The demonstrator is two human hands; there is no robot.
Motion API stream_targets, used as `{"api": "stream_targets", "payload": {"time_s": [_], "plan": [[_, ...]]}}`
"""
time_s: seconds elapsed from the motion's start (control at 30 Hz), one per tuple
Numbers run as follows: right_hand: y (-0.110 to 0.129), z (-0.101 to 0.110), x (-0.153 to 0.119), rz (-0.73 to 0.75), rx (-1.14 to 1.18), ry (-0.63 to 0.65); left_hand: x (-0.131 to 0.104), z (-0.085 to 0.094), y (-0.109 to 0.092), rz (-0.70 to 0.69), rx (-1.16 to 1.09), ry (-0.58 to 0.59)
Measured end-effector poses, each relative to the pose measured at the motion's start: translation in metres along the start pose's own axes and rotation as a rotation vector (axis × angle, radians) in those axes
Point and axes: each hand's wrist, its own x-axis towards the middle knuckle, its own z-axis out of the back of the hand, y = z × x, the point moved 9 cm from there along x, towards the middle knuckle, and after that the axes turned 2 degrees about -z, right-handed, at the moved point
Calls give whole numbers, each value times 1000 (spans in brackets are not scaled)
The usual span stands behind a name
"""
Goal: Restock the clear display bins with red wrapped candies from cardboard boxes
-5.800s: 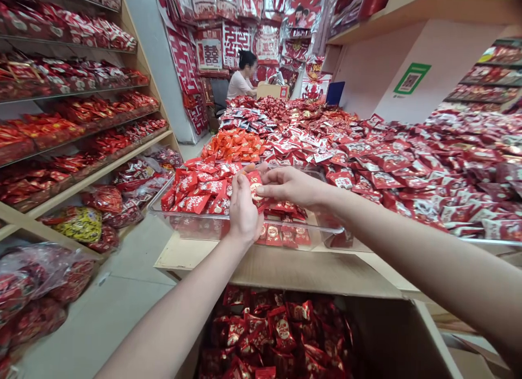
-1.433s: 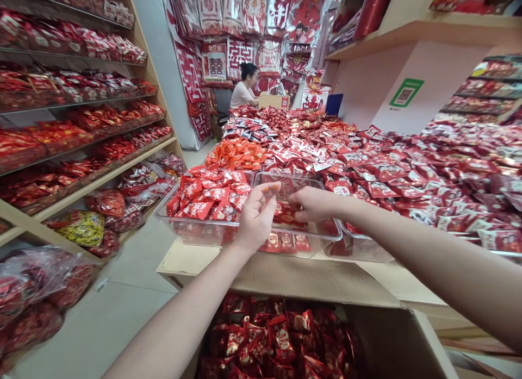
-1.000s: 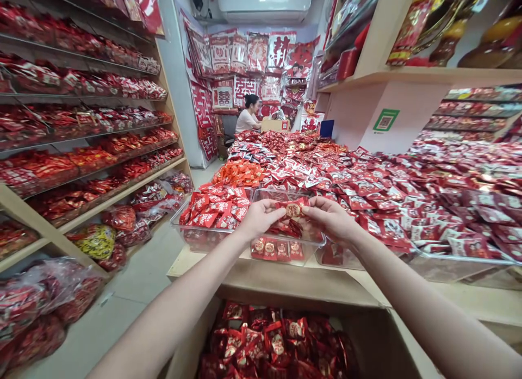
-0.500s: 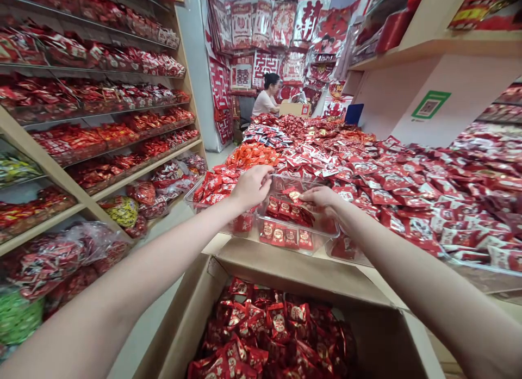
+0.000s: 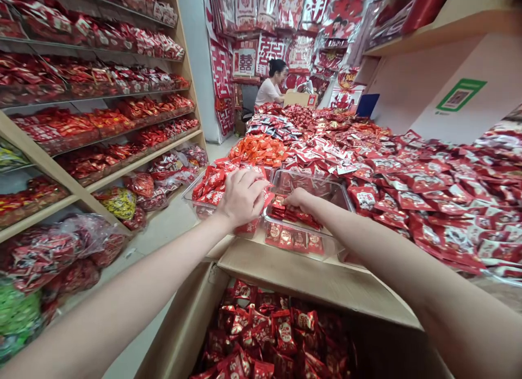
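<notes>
My left hand is over the right side of the left clear tray, fingers curled. A red wrapped candy shows at its fingertips. My right hand reaches down into the right clear plastic tray, its fingers closed at the row of red and gold wrapped candies; its fingertips are partly hidden. Loose red packets fill the left tray. Below both arms stands an open cardboard box with many red wrapped candies inside.
Heaps of red packets cover the display to the right, with orange packets behind the trays. Shelves of packets line the left side, bagged goods below them. A person sits at the back.
My right hand has lowered a candy into the right tray, moving left. My left hand has shifted down and left over the left tray. The view has tilted slightly.
</notes>
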Motion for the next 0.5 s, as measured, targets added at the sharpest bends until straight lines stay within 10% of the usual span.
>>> {"api": "stream_targets", "payload": {"time_s": [0.2,0.37,0.5], "plan": [[13,44,-27,303,-339,-146,-2,0,2,36,-34,-12],[11,17,-51,528,-542,13,-1,-2,2,35,-32,3],[20,27,-41,531,-586,-152,-1,-2,2,23,-40,-11]]}}
